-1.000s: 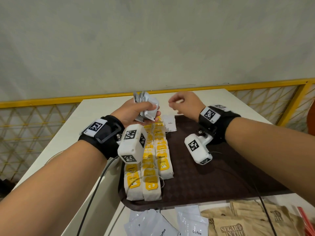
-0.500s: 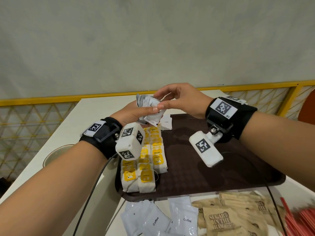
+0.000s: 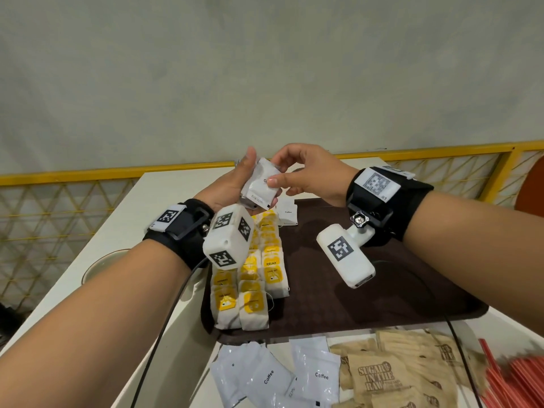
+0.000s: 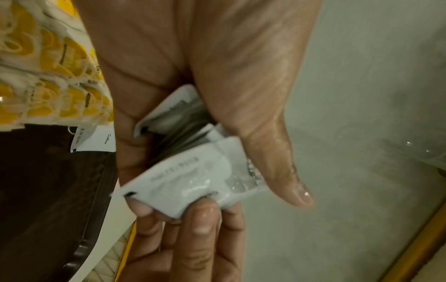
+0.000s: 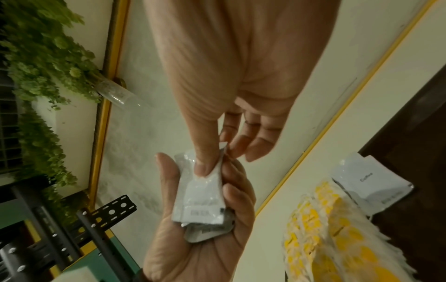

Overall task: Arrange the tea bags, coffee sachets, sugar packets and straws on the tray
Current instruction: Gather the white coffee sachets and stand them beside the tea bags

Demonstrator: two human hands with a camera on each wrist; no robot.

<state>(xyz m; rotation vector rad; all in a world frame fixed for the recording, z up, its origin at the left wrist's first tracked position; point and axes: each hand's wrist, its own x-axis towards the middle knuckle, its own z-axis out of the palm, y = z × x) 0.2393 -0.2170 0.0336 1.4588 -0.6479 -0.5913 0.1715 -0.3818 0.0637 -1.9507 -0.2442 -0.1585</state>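
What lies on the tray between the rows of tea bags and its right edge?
In the head view, the tray is bare brown surface there beyond the tea bags; only the wrist camera's cable crosses it.

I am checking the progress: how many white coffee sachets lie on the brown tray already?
1. A white coffee sachet lies flat at the far end of the brown plastic tray, next to the yellow-tagged tea bags. The left hand may hide another.

- Small stack of white coffee sachets [image 3: 259, 187] is held in left hand [image 3: 232, 184] above tray's far end.
- Top sachet is pinched by right hand [image 3: 306, 175], thumb + fingers.
- Brown tray [image 3: 382, 304]: tea bags [image 3: 250, 278] laid in rows at left; one sachet [image 3: 288, 212] behind them.
- Nearer, off tray: loose sachets [image 3: 276, 375], brown sugar packets [image 3: 394, 375], red straws [image 3: 518, 378].
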